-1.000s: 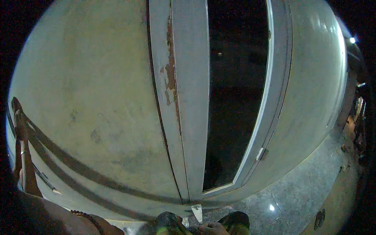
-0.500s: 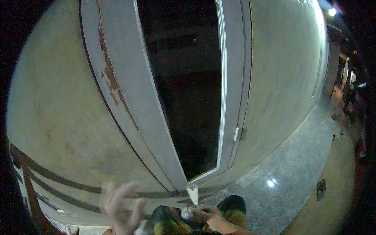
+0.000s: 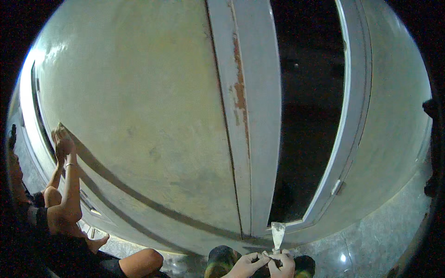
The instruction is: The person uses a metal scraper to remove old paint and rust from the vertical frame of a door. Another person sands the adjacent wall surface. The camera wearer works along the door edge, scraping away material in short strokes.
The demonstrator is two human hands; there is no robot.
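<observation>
the flat scraper rises blade-up from the curled fingers of your right hand, its handle mostly hidden by them, while your left hand meets that hand with thumb and forefinger pressed together, on what you cannot tell. both hands sit low and close between your knees, just before the lower edge of the glazed door; tiled floor stretches rightward, and a co-worker sits leftward by the wall.
</observation>
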